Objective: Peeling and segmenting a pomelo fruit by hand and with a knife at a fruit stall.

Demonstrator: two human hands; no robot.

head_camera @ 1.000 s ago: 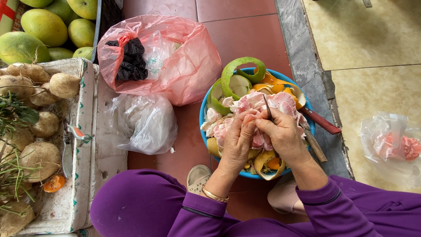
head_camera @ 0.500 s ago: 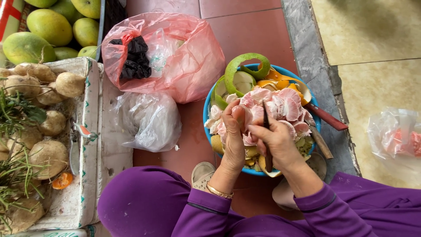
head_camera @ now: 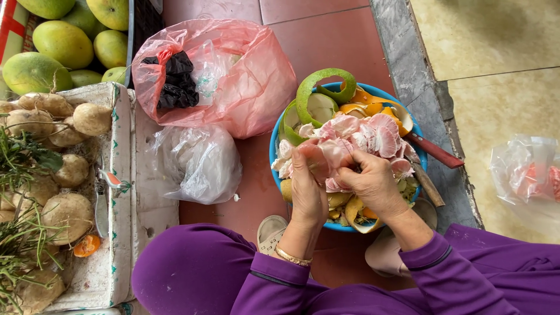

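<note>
Red floor tiles (head_camera: 326,35) fill the frame's centre; a grey curb (head_camera: 408,64) and cream tiles (head_camera: 496,35) lie right. Over the blue bowl (head_camera: 273,153), the left hand (head_camera: 308,192) and right hand (head_camera: 373,184) both grip a pink pomelo segment (head_camera: 326,157).

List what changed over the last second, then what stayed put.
The right hand no longer shows the thin blade it held a second ago; both hands now grip a pink pomelo piece, the left hand having shifted up onto it. The blue basin, peels, pink bag and red-handled knife stayed.

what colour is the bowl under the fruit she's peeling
Blue, seen at the bowl rim in the head view.
</note>
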